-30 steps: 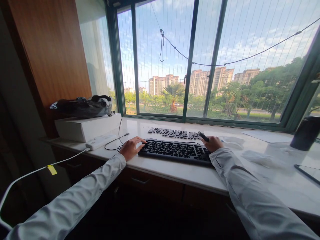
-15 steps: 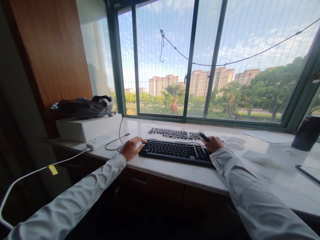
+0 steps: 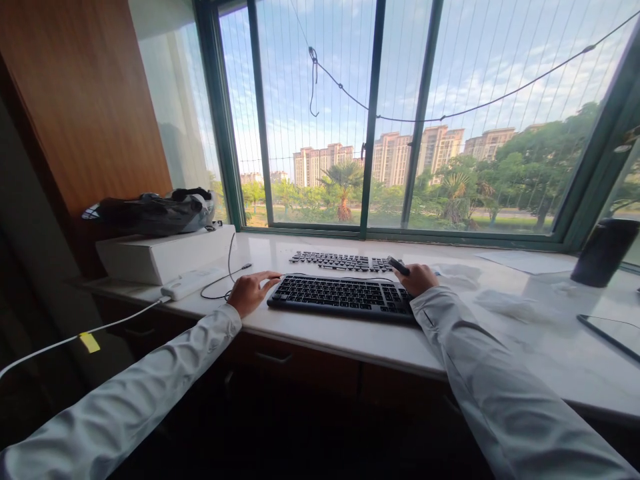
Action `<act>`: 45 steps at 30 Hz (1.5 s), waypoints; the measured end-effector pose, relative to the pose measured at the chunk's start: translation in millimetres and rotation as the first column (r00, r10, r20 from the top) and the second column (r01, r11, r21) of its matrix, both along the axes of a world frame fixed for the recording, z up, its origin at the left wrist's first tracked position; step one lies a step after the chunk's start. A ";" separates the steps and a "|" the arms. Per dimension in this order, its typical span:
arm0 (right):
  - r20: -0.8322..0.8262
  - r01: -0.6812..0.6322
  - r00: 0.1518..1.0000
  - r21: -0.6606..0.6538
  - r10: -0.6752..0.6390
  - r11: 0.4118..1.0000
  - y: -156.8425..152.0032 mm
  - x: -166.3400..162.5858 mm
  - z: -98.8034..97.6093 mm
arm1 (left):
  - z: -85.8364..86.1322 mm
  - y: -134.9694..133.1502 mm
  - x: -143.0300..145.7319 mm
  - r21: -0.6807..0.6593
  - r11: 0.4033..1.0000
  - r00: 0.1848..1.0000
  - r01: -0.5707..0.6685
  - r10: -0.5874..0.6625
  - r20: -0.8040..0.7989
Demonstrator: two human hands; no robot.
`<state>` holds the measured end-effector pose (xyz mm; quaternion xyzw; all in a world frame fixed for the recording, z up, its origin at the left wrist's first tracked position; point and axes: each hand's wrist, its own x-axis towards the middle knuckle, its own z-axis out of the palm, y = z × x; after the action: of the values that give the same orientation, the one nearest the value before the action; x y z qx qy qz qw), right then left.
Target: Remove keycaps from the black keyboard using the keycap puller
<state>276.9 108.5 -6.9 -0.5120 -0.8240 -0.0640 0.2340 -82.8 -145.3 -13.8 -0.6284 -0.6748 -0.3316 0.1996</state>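
Note:
A black keyboard (image 3: 340, 297) lies on the white marble counter, its keys in place as far as I can see. At its upper left corner, my left hand (image 3: 249, 293) has thumb and fingertips pinched together; whatever is between them is too small to make out. My right hand (image 3: 419, 280) is closed round a short black stick-like tool (image 3: 399, 265), whose end points up and left above the keyboard's right end. Behind the keyboard, rows of loose black keycaps (image 3: 340, 261) are laid out, partly hidden near my right hand.
Left stand a white box (image 3: 150, 257) with a dark plastic bag (image 3: 155, 212) on top, a white power strip (image 3: 187, 285) and a black cable (image 3: 213, 287). Right are clear plastic bags (image 3: 505, 303), a paper sheet (image 3: 525, 262), a black cylinder (image 3: 605, 252) and a tablet-like device (image 3: 613, 337). Windows rise behind.
The whole view has shifted slightly. My left fingertips have drawn a little away from the keyboard's upper left keys and closer together. My right hand still holds the black tool.

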 end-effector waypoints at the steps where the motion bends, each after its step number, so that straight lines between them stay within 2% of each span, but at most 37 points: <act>1: -0.005 0.000 1.000 -0.001 0.000 1.000 -0.1 -0.1 0.0 | 0.3 -0.1 -1.1 0.001 1.000 1.000 -0.030 0.030 0.011; 4: -0.014 -0.015 1.000 -0.003 0.015 1.000 -0.3 -0.6 -0.2 | 1.6 0.9 -6.1 -0.005 0.995 0.994 -0.099 0.099 0.053; 7: -0.015 -0.034 0.999 0.000 0.034 0.999 -0.7 -1.3 -0.1 | 5.9 5.7 -11.6 -0.010 0.999 0.996 -0.051 0.051 0.067; 9: -0.013 -0.047 0.999 0.009 0.047 0.999 -1.2 -1.6 0.3 | 12.1 11.4 -13.8 -0.008 1.000 0.998 -0.020 0.021 0.065; 12: -0.004 -0.046 0.999 0.013 0.046 0.999 -3.1 -2.1 1.5 | 26.5 24.5 -14.1 -0.026 0.998 0.996 -0.059 0.060 0.068; 17: 0.026 -0.022 0.999 0.014 0.022 1.000 -9.3 -3.4 3.8 | 52.0 64.4 -12.3 -0.051 0.988 0.989 -0.147 0.147 -0.006; 20: 0.053 -0.040 0.998 0.027 0.039 0.999 -12.4 -4.1 4.3 | 57.6 98.4 -12.5 -0.129 0.979 0.986 -0.161 0.152 -0.073; 22: 0.062 -0.037 0.997 0.029 0.035 0.999 -13.7 -4.6 4.3 | 55.5 121.6 -12.2 -0.195 0.958 0.975 -0.210 0.189 -0.121; 26: 0.074 -0.021 0.997 0.027 0.019 0.999 -15.0 -5.1 4.2 | 42.7 161.0 -9.1 -0.322 0.920 0.965 -0.224 0.164 -0.202; 31: 0.095 -0.062 0.994 0.014 0.060 0.998 -17.5 -4.8 6.8 | 25.9 192.1 -6.2 -0.358 0.914 0.968 -0.192 0.116 -0.222; 38: 0.117 -0.082 0.990 0.009 0.080 0.997 -19.8 -6.1 8.8 | 13.5 202.1 -7.2 -0.369 0.915 0.967 -0.164 0.076 -0.242; 45: 0.127 -0.065 0.990 0.044 0.059 0.997 -18.8 -7.2 6.3 | 11.9 201.4 -5.4 -0.369 0.912 0.965 -0.178 0.088 -0.247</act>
<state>269.7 89.8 -0.6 -0.4753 -0.8509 -0.1086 0.1957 -88.2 56.1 -1.9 -0.6412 -0.7414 -0.1037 0.1684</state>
